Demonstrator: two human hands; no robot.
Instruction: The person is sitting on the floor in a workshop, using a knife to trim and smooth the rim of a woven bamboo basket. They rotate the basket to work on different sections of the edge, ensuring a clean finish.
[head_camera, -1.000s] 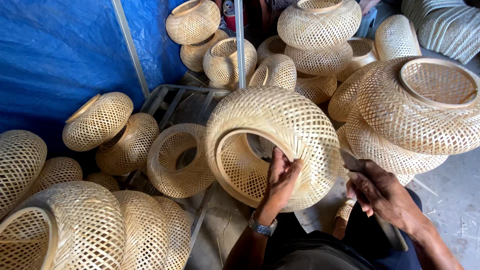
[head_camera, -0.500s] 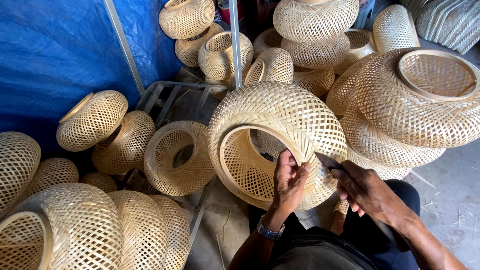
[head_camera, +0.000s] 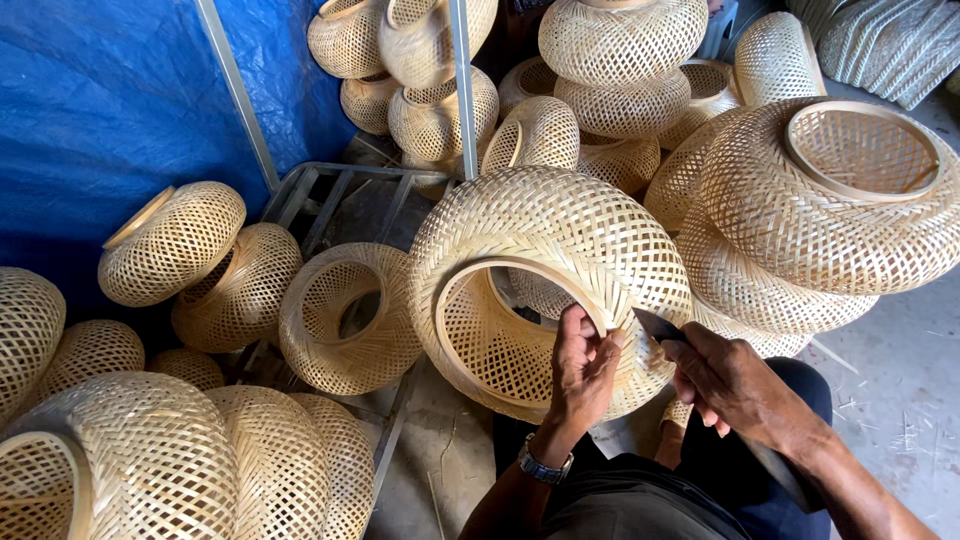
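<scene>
A large round woven bamboo lampshade (head_camera: 540, 240) lies on its side in front of me, its open ring facing me. My left hand (head_camera: 582, 365), with a wristwatch on the wrist, grips the lower right of that ring. My right hand (head_camera: 735, 385) is closed on a knife (head_camera: 656, 324) whose dark blade tip touches the weave just right of my left fingers.
Many similar woven shades surround me: a big stack (head_camera: 800, 220) at right, a pile (head_camera: 620, 60) at the back, several (head_camera: 170, 240) at left and bottom left. A blue tarp (head_camera: 90, 110) hangs at left. A metal frame (head_camera: 330, 190) lies on the floor. Concrete floor (head_camera: 900, 390) shows at right.
My view has shifted slightly and the shade sits a little lower. My right hand has brought the knife up against the shade beside my left hand.
</scene>
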